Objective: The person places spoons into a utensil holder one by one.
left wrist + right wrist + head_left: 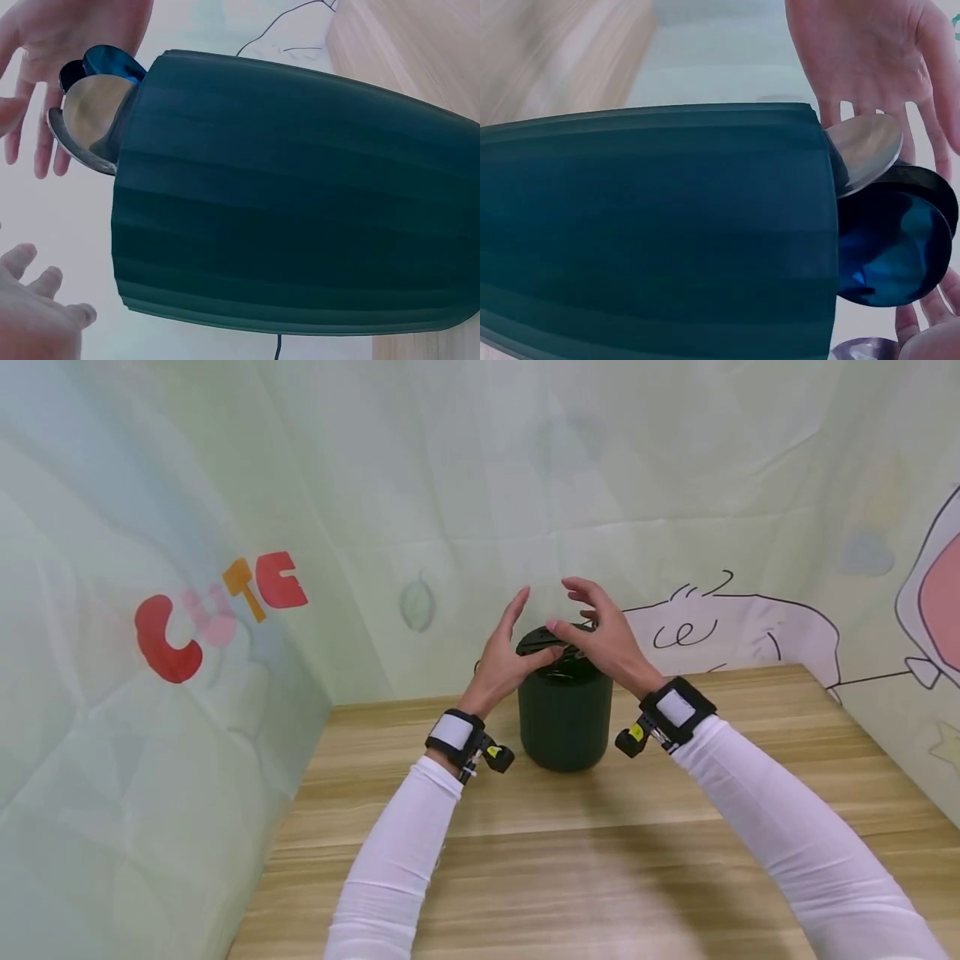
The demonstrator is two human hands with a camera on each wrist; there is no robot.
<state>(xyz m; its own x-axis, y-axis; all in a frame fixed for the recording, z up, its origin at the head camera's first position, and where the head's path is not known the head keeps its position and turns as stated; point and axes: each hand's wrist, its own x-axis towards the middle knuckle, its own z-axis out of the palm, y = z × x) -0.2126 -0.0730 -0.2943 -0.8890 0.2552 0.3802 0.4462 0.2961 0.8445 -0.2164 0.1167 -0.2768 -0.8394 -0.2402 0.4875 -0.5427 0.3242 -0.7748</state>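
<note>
A dark green ribbed canister (pixel 565 722) stands upright on the wooden table, close to the back wall. Out of its mouth rise rounded, shiny heads: a silver spoon-like one (pixel 866 150) and a glossy dark blue one (pixel 896 251) in the right wrist view. What lies below the rim is hidden by the canister wall. My left hand (pixel 502 662) is raised at the left of the mouth, thumb and fingers spread. Across from it, my right hand (pixel 609 639) has its fingers loosely bent. Both thumbs overlap the canister top in the head view; neither hand grips anything.
The wood-grain table (pixel 525 868) stretches in front of the canister. Pale printed cloth walls (pixel 420 493) stand behind and at both sides, with coloured letters at the left. Each wrist carries a black strap with a small camera.
</note>
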